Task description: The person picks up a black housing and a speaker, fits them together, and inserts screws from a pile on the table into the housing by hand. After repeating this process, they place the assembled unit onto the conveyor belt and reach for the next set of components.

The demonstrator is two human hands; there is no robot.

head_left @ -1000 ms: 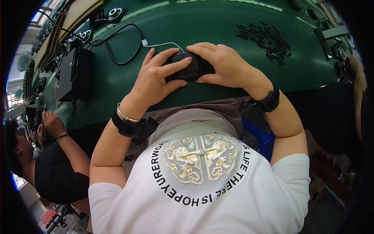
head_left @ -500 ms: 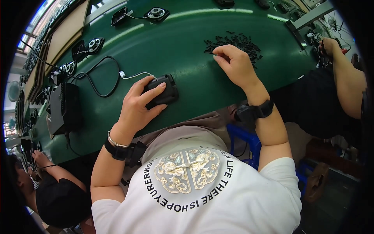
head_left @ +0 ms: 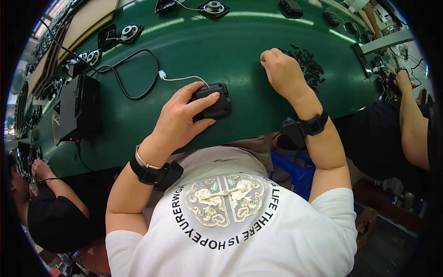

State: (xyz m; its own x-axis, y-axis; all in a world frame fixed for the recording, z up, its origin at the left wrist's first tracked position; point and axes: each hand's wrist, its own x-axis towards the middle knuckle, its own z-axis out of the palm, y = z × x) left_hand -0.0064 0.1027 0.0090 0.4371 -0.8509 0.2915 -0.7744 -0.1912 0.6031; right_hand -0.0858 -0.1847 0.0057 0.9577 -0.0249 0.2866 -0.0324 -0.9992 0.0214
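Note:
My left hand (head_left: 181, 114) rests over a black plastic housing (head_left: 221, 107), thumb on its near side and fingers across its top, holding it against the table. A thin pale cable (head_left: 189, 77) runs from the housing to a white connector (head_left: 162, 75), next to a black cord (head_left: 121, 85). To the right, my right hand (head_left: 285, 76) is closed with fingertips pinched together just left of a pile of small black screw-like pieces (head_left: 310, 68). Whatever is between those fingertips is hidden or too small to make out. Part of the pile lies behind this hand.
A black power box (head_left: 79, 111) with a red light stands at the left of the green table (head_left: 184, 51). Opened speaker units (head_left: 129, 33) lie along the far left. Another black housing (head_left: 291, 8) is at the far edge. Co-workers sit on both sides.
The view has shifted, so the table's things appear farther right. My right hand has drawn leftward relative to the pile, its fingers more closed. My left hand stays on the housing.

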